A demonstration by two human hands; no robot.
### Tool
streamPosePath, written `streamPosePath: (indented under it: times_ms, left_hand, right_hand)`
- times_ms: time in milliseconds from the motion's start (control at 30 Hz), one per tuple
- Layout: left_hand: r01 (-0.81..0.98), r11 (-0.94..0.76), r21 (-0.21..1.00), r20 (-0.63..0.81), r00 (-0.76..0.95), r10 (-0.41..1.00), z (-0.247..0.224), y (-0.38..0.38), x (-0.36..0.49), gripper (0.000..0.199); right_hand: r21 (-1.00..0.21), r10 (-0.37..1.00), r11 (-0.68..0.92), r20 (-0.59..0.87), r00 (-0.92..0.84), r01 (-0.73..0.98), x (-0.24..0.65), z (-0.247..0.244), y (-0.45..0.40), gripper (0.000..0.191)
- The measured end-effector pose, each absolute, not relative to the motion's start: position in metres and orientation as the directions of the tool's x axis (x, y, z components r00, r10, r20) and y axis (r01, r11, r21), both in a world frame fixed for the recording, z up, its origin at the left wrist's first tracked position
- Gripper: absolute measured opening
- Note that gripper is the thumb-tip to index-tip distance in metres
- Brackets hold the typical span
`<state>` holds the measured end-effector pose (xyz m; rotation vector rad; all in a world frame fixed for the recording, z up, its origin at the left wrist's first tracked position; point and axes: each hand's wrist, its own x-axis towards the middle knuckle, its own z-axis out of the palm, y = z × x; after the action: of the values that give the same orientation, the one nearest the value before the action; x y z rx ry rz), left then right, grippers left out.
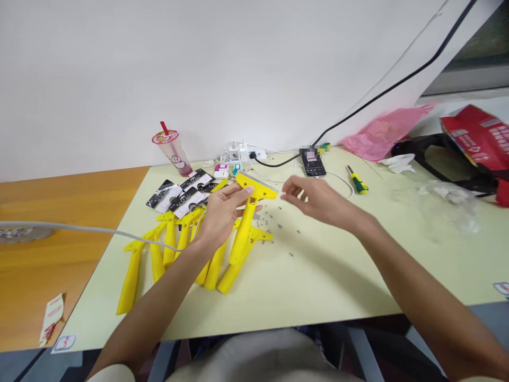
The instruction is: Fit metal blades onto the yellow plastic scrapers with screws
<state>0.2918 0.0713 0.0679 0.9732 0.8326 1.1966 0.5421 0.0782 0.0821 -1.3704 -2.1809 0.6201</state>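
My left hand (222, 209) grips a yellow scraper (245, 225) near its head, thumb on the front face; a thin metal strip runs along the head's upper edge. Just right of that head is my right hand (308, 199), its fingers curled together; anything between the fingertips is too small to make out. Several yellow scraper handles (130, 278) lie on the table to the left and below the held one. Small metal screws or nuts (280, 226) are scattered on the tabletop between the hands.
Black-and-white cards (191, 200) and a pink drink cup (177, 156) stand at the back left. Behind are a power strip (242, 154) and a phone (313, 163). A yellow-green screwdriver (358, 180), pink bag (384, 135) and red bag (483, 138) lie right. A grey cable (119, 232) crosses the left.
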Motion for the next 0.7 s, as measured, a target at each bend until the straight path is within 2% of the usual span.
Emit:
streamPosePath:
  times_ms: [67, 233, 533, 700]
  left_hand:
    - [-0.41, 0.11, 0.906, -0.05, 0.156, 0.987, 0.057, 0.061, 0.289, 0.027]
    - [-0.492, 0.172, 0.853, -0.133, 0.113, 0.985, 0.033, 0.049, 0.287, 0.033]
    - [-0.525, 0.22, 0.822, -0.153, 0.169, 0.974, 0.013, 0.047, 0.283, 0.034]
    - [-0.536, 0.23, 0.812, -0.156, 0.179, 0.971, 0.01, 0.045, 0.285, 0.031]
  right_hand:
    - [-0.612, 0.899, 0.367, 0.039, -0.436, 0.701, 0.548, 0.048, 0.065, 0.022]
    - [-0.617, 0.891, 0.344, -0.023, -0.453, 0.708, 0.545, -0.003, 0.057, 0.021]
    - [-0.57, 0.867, 0.346, -0.11, -0.486, 0.745, 0.529, -0.002, 0.076, 0.015]
    - [-0.527, 0.882, 0.351, -0.092, -0.462, 0.774, 0.523, -0.004, 0.079, 0.015]
